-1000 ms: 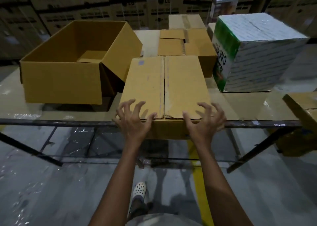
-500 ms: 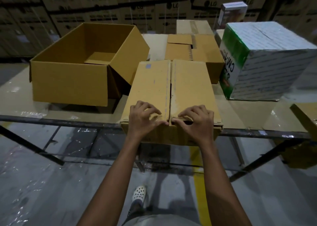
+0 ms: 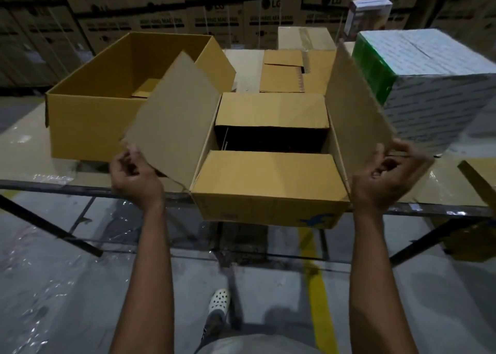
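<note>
The cardboard box (image 3: 269, 190) stands between both hands. The left hand (image 3: 134, 175) pinches the left flap (image 3: 174, 117) at its corner; the right hand (image 3: 386, 176) grips the right flap (image 3: 354, 112), fingers curled around its edge.

A large open box (image 3: 88, 128) sits at the left of the tabletop (image 3: 24, 149). A white-and-green carton (image 3: 440, 93) stands at the right. Stacked cartons (image 3: 166, 12) line the back.

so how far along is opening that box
Done: both long top flaps of the box are lifted apart. In hand: the left hand grips the left flap, the right hand grips the right flap. Left: the near inner flap and far inner flap lie folded down, a dark gap between them.
</note>
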A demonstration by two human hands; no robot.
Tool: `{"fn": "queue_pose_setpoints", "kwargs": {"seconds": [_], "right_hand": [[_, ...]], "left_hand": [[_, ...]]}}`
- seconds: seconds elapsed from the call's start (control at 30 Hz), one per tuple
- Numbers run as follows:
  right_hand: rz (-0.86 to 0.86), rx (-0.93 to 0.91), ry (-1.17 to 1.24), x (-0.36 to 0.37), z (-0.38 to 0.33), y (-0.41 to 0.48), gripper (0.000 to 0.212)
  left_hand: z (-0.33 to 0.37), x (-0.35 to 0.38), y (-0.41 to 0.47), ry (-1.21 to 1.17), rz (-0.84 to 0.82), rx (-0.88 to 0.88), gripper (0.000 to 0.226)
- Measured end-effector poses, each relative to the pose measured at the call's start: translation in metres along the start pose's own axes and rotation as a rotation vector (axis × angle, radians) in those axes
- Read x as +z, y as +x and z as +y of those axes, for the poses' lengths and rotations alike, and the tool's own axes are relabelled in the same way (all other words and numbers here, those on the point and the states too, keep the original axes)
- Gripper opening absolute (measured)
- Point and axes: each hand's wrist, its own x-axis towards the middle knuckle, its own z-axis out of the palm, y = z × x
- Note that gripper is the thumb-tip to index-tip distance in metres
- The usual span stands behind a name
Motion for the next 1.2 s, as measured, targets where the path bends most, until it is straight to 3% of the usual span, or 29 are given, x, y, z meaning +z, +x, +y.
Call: {"fn": "queue_pose_setpoints", "kwargs": {"seconds": [0.1, 0.17, 0.27, 0.33, 0.4, 0.5, 0.6, 0.7, 0.77, 0.83, 0.97, 1.1, 1.2], "right_hand": [[0.050, 0.283, -0.078, -0.011, 0.022, -0.007, 0.053], [-0.033, 0.452, -0.173, -0.019, 0.032, -0.018, 0.061], [-0.186, 0.512, -0.330, -0.024, 0.034, -0.040, 0.065], [-0.237, 0.455, -0.483, -0.018, 0.024, -0.051, 0.066], [-0.259, 0.326, -0.543, -0.009, 0.012, -0.054, 0.062], [-0.141, 0.065, -0.491, 0.002, -0.011, -0.050, 0.052], [-0.121, -0.074, -0.424, 0.013, -0.036, -0.048, 0.035], [-0.510, -0.075, -0.246, 0.028, -0.054, -0.053, 0.043], [-0.761, 0.060, -0.189, 0.035, -0.058, -0.056, 0.056], [-0.759, 0.157, -0.202, 0.035, -0.054, -0.054, 0.063], [-0.579, 0.199, -0.265, 0.022, -0.025, -0.033, 0.062], [-0.616, 0.370, -0.311, 0.010, -0.002, -0.020, 0.056], [-0.690, 0.203, -0.246, 0.012, -0.004, -0.009, 0.049]], "left_hand": [[-0.028, -0.013, 0.015, 0.119, 0.078, -0.176, 0.037], [-0.039, -0.018, 0.011, 0.146, 0.074, -0.267, 0.043], [-0.042, -0.018, 0.002, 0.167, 0.101, -0.310, 0.044], [-0.037, -0.014, -0.002, 0.256, 0.153, -0.195, 0.044], [-0.029, -0.005, -0.010, 0.343, 0.138, 0.112, 0.041], [-0.005, 0.023, -0.038, 0.335, -0.152, 0.493, 0.022], [0.004, 0.065, -0.063, 0.390, -0.609, 0.604, 0.015], [-0.010, 0.107, -0.072, 0.557, -1.068, 0.537, 0.030], [-0.020, 0.128, -0.077, 0.649, -1.298, 0.443, 0.043], [-0.027, 0.142, -0.079, 0.769, -1.409, 0.438, 0.052], [-0.038, 0.155, -0.073, 0.874, -1.455, 0.417, 0.055], [-0.018, 0.155, -0.064, 0.742, -1.353, 0.462, 0.035], [0.021, 0.146, -0.052, 0.580, -1.180, 0.521, 0.029]]}}
